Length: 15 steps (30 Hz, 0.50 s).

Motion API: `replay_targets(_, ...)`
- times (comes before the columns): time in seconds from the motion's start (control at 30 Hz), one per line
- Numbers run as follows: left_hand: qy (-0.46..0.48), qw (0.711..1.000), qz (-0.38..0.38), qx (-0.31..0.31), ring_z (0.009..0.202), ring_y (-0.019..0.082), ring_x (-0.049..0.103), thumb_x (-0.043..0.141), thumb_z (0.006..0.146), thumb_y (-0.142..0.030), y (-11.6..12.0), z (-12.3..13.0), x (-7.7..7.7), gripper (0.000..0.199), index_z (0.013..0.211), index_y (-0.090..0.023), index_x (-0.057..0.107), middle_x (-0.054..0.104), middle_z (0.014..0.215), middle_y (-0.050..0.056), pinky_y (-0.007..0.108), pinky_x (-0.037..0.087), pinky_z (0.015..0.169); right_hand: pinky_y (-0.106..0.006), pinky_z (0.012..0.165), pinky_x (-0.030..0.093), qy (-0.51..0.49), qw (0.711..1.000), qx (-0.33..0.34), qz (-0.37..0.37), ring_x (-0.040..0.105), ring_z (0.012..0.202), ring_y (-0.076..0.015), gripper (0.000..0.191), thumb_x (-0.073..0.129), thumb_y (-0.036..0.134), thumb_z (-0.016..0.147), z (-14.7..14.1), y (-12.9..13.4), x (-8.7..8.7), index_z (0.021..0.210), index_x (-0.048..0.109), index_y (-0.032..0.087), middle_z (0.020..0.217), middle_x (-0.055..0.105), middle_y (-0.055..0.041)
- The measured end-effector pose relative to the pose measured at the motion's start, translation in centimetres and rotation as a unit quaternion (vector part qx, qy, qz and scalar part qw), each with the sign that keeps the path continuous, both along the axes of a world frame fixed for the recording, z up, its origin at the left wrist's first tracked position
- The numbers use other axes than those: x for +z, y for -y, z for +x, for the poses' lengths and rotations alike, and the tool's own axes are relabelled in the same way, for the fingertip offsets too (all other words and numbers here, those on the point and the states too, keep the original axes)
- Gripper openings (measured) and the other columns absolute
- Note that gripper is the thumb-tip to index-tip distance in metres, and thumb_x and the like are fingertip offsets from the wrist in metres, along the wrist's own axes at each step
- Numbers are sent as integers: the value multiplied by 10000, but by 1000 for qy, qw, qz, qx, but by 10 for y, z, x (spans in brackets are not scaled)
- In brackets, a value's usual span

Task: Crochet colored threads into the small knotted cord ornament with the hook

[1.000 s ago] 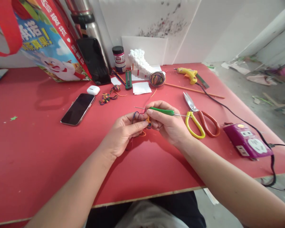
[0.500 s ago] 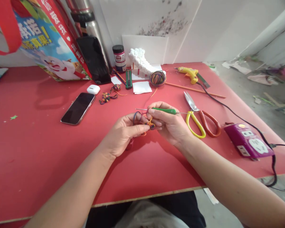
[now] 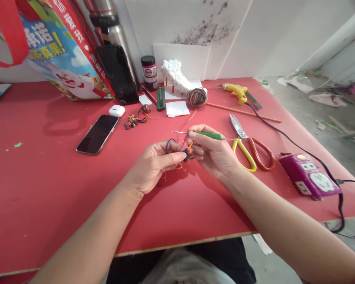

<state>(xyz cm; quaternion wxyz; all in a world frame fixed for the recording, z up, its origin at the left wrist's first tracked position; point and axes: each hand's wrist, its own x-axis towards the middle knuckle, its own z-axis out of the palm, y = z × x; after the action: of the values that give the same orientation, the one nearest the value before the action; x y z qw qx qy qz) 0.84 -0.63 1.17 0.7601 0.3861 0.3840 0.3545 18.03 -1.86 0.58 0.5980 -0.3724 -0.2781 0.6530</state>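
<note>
Between thumb and fingers, my left hand pinches a small multicoloured crochet piece, with dark yarn looped over its forefinger. My right hand is closed on a crochet hook with a green handle, its thin metal tip pointing left above the piece. Some right fingers also touch the piece's right side. A strand of variegated yarn runs from the hands back toward the yarn ball. Where the yarn passes between my fingers is partly hidden.
Scissors lie right of my hands, near a purple power socket with a black cord. A phone, an earbud case and another crochet piece lie to the left. A yellow glue gun is behind.
The crochet piece has turned in my fingers and shows more of its coloured face. My right hand and the hook have shifted slightly right.
</note>
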Motion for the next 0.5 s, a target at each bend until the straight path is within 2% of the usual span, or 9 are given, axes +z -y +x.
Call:
replay_targets(0.13,8,1000,-16,10,627,94,517,1026,643,-372,-2,-1,-1,357,701,-180,730,635,702,-8,227,409,583,-208,456,292,-1,1000,-3,-11,411,485,-43,238,932,231,696,1,-1,0,802,721,198,666,705,36)
replay_targets(0.2,-20,998,16,51,613,106,496,1005,684,-409,-4,-1,-1,341,703,-190,745,635,684,-2,240,400,568,-204,453,281,-7,1000,-2,-14,397,481,-40,233,931,222,686,1,-1,0,790,725,196,655,706,36)
replay_targets(0.27,-73,985,91,124,628,125,508,961,758,-414,-7,-2,-3,295,690,-204,764,662,680,8,257,422,590,-198,451,266,-13,1000,4,-16,383,477,-35,234,930,212,677,2,-1,1,786,723,194,642,702,37)
replay_targets(0.3,-100,971,138,169,661,138,541,928,805,-407,-10,-3,-3,290,670,-212,761,682,691,12,265,448,626,-195,448,259,-15,1000,7,-16,379,476,-34,235,930,207,674,3,-2,1,786,724,191,640,701,37)
replay_targets(0.4,-144,902,259,314,847,179,669,838,906,-365,-21,-11,-5,390,584,-219,673,723,733,19,290,506,809,-183,430,244,-25,1000,11,-17,373,474,-28,247,941,201,660,8,-2,5,783,727,186,643,696,40)
replay_targets(0.43,-148,885,263,355,871,185,683,809,932,-346,-26,-15,-5,390,595,-217,661,730,752,20,299,505,828,-177,422,238,-30,999,11,-17,370,471,-24,258,950,198,649,10,-3,7,776,726,184,642,694,43)
replay_targets(0.5,-152,853,251,431,862,172,674,765,946,-246,-37,-23,-2,290,668,-219,690,750,814,18,292,480,769,-163,407,219,-44,999,9,-21,356,461,-15,285,969,181,618,15,-4,10,762,723,182,633,684,53)
